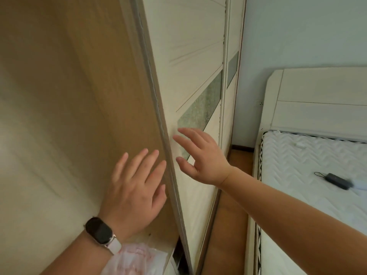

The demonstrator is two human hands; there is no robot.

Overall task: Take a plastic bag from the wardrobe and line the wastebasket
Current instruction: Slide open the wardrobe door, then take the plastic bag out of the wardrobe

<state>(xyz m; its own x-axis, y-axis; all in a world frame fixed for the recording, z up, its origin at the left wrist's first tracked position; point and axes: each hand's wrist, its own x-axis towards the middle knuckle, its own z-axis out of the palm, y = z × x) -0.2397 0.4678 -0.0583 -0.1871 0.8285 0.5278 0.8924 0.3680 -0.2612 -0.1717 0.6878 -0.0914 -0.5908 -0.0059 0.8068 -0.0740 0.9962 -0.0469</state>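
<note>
The wardrobe stands open on my left, its tan inner wall filling the left half of the view. A white sliding door with a frosted glass stripe runs down the middle. My left hand, with a dark watch on the wrist, is spread flat against the inner side of the door's edge. My right hand is open with fingers apart, reaching to the outer face of the door. A crumpled white plastic bag with red print lies at the wardrobe's bottom, under my left wrist. No wastebasket is in view.
A bed with a white quilted mattress and a white headboard stands on the right. A small black device with a strap lies on it. A narrow strip of wooden floor runs between door and bed.
</note>
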